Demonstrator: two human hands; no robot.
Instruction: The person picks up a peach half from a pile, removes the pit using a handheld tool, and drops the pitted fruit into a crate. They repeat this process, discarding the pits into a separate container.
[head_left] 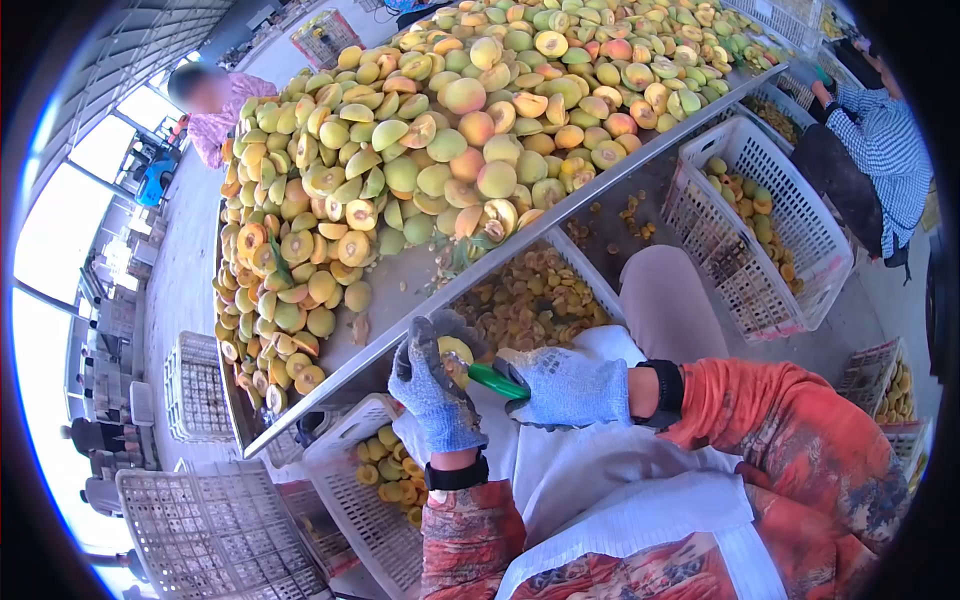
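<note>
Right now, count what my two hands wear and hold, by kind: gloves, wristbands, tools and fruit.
Gloves: 2
Wristbands: 2
Green-handled tool: 1
Fruit: 1
Total: 6

Two hands [432,385] [565,388], two wristbands [456,473] [662,392], one green handle [499,382], one table [400,285], several crates [205,525], and too many fruits [463,96] to count.
</note>
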